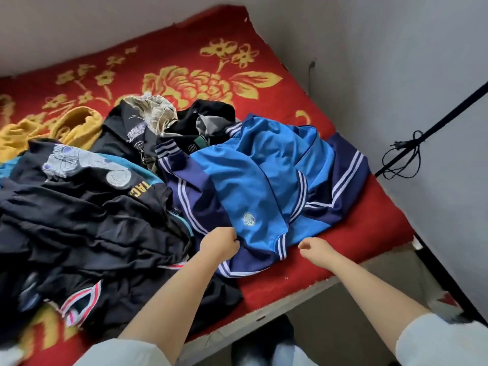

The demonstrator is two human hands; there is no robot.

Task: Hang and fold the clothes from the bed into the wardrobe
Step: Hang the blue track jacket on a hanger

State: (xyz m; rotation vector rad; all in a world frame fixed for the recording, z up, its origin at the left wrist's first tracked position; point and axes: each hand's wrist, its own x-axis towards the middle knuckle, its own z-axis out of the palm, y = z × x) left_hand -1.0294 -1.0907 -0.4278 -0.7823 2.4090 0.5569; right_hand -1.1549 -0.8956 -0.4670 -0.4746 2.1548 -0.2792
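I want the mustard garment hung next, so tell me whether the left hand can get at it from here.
Probably not directly. The left hand grips the blue jacket at the near edge, while the mustard garment lies far across the bed behind the black clothes; it must let go and lean over.

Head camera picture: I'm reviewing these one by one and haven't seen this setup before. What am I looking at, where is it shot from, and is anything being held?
There is no machine here. A person wears a camera on the head, so you look down along both bare forearms at a bed with a red flowered blanket.

A pile of clothes lies on it: a blue track jacket with white stripes nearest the hands, black printed garments to its left, and a mustard-yellow garment further back.

The left hand is closed on the jacket's near edge. The right hand hovers beside the jacket's hem with fingers loosely curled, holding nothing. No wardrobe shows in this view.
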